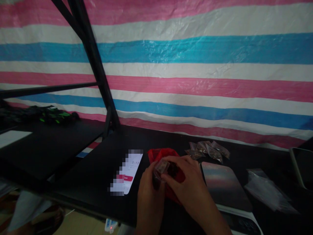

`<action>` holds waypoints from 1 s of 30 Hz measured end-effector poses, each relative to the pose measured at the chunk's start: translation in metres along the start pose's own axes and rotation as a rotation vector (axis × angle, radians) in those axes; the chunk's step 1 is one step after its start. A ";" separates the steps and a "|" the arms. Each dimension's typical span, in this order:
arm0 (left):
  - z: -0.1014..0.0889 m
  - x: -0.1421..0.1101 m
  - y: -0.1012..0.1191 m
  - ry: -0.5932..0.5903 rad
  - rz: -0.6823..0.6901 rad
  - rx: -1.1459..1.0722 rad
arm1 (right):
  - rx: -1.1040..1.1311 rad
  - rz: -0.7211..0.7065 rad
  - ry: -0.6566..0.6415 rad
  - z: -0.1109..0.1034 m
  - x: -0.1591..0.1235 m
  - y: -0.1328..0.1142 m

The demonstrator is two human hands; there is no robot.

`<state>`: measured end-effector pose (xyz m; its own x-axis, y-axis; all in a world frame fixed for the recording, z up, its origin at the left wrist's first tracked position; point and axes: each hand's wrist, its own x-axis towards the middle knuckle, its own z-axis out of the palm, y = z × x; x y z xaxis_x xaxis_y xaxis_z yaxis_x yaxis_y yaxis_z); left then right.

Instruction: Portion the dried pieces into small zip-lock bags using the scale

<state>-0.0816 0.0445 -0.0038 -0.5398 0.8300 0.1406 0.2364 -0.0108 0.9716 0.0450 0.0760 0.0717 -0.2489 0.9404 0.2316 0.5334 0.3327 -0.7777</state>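
In the middle of the head view, a small clear plastic bag is held between my two hands. My left hand has its fingers curled round the bag's left side. From the right, my right hand closes on it with thumb and fingers. Something dark shows between the right fingers, too dim to name. Under and behind both hands is a red plastic bag, partly covered by them. Behind my right hand lie several small filled clear bags.
A digital scale with a metal plate stands right of my hands. Further right lie flat clear bags and a pale-edged device. A lit phone lies to the left. A black metal frame rises behind the black table.
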 end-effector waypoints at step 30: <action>0.016 -0.007 0.003 -0.347 -0.048 -0.547 | 0.461 0.088 -0.112 -0.034 -0.009 0.014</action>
<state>-0.0641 0.0476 -0.0053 -0.2255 0.9675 0.1142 -0.2766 -0.1760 0.9447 0.0827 0.0745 0.0783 -0.3177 0.9419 0.1090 0.1483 0.1629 -0.9754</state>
